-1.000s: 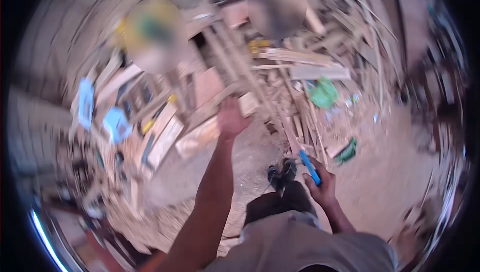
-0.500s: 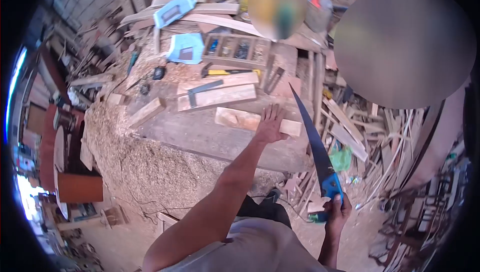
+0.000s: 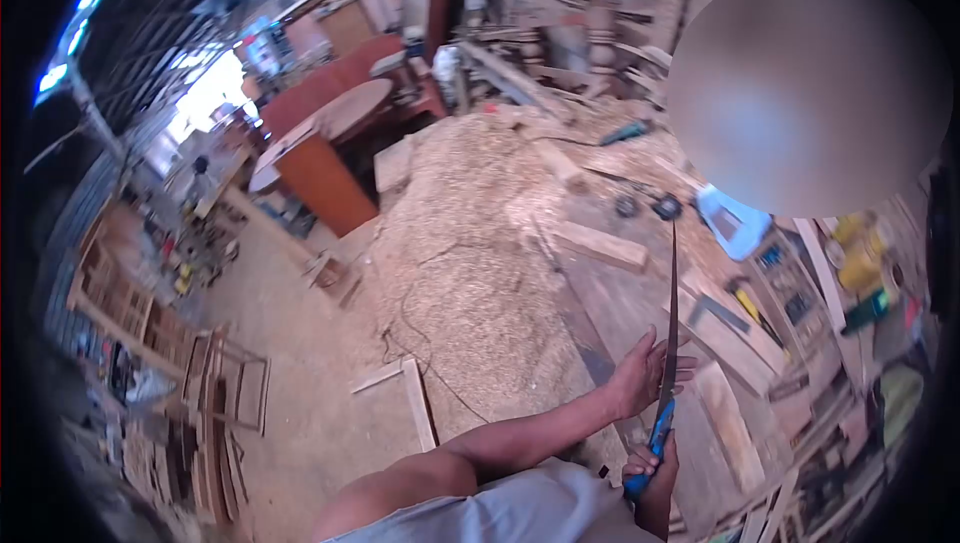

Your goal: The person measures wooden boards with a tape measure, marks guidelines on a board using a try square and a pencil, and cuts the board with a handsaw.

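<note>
My right hand [image 3: 655,468] is wrapped round the blue handle of a hand saw [image 3: 671,343]. Its dark blade points up and away from me, seen nearly edge-on. Close beside the blade is my left hand [image 3: 636,381], open with its fingers spread; the blade partly overlaps it, and whether they touch I cannot tell. A short wooden board [image 3: 730,425] lies on the workbench [image 3: 600,293] to the right of the hands. Farther along the bench are more wooden boards [image 3: 735,348] with a dark try square [image 3: 720,313] on top.
Beyond the bench edge spreads a heap of wood shavings [image 3: 480,273]. A wooden block [image 3: 600,245], a tape measure [image 3: 667,206] and a yellow-handled tool [image 3: 757,311] lie on the bench. An orange-brown panel [image 3: 325,183] and a wooden frame [image 3: 415,393] stand at left. Blurred discs hide the upper right.
The view has swung left, showing more of the workshop floor. My left hand has come off the short board and moved beside the saw blade. The saw stays in my right hand.
</note>
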`<state>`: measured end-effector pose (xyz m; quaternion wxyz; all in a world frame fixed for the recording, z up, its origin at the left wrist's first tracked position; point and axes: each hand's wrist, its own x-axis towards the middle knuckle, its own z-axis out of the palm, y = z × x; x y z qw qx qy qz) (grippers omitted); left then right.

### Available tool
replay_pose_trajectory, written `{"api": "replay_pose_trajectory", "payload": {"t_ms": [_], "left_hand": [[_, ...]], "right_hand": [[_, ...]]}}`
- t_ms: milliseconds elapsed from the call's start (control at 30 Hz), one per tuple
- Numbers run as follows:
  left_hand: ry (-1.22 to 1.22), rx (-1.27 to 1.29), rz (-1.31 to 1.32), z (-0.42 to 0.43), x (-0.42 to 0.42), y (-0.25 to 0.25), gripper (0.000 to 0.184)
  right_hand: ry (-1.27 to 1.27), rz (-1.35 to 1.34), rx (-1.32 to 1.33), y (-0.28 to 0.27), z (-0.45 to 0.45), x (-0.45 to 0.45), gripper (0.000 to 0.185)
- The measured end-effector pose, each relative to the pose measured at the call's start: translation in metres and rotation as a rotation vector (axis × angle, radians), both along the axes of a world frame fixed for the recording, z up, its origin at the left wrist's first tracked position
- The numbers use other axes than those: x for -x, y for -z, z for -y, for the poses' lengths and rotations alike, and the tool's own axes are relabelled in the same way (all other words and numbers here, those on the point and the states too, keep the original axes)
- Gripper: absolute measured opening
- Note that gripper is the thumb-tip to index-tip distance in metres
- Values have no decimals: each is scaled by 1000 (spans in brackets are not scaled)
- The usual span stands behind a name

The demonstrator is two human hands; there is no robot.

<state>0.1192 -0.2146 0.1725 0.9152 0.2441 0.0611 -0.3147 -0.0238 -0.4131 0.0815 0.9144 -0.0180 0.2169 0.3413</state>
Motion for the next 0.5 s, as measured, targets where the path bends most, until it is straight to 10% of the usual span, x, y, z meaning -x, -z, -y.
{"api": "replay_pose_trajectory", "payload": {"t_ms": [200, 500], "left_hand": [[-333, -178, 137, -115, -2, -20, 61], [-590, -606, -50, -201, 68, -28, 34]], "right_hand": [[-423, 121, 233, 6, -60, -72, 56], [-403, 700, 244, -48, -40, -96, 93]]}}
